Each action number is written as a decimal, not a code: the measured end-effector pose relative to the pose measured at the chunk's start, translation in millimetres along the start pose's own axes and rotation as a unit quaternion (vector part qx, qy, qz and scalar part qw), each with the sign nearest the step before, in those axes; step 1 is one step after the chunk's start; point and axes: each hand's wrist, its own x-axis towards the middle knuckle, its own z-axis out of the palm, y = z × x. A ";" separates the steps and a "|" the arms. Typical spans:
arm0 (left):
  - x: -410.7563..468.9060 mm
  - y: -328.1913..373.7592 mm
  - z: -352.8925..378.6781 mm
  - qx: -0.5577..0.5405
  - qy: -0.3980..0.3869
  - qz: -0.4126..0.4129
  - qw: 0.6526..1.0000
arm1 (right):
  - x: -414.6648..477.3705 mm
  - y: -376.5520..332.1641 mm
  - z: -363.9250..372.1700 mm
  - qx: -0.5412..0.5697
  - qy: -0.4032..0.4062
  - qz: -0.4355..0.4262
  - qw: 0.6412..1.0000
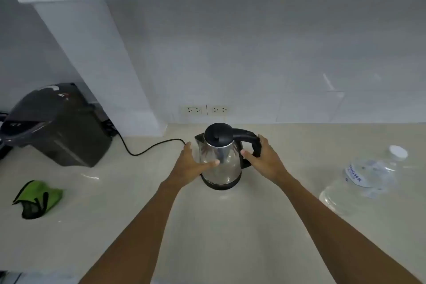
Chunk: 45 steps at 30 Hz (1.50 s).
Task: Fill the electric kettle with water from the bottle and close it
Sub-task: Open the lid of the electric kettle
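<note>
The stainless-steel electric kettle with black lid is standing upright on the pale countertop, lid down. The left hand is spreading wide against the steel body, thumb touching it. The right hand is curling loosely around the black loop handle; whether it is gripping cannot be told. Risk: the black power cord is trailing leftward, and lifting the kettle could snag it. The clear plastic water bottle with white cap is standing capped, well apart to the right of both hands; reaching across could topple it.
</note>
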 end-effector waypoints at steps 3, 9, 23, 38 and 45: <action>4.5 4.9 4.8 -0.046 0.009 0.036 0.998 | 4.7 9.6 1.3 -0.005 0.031 0.023 0.999; 13.6 2.0 19.4 -0.068 0.020 0.054 0.996 | 13.8 25.2 1.2 0.010 0.067 0.011 0.998; 7.1 3.6 22.9 -0.075 0.050 0.067 0.994 | 11.8 25.2 0.4 0.019 0.083 -0.010 0.996; -53.8 4.1 5.2 -0.079 0.039 0.131 0.987 | -71.4 -3.2 -7.3 0.014 0.146 -0.008 0.989; -101.9 -36.8 13.7 -0.074 0.019 0.104 0.992 | -131.6 9.4 15.2 0.001 0.143 0.024 0.989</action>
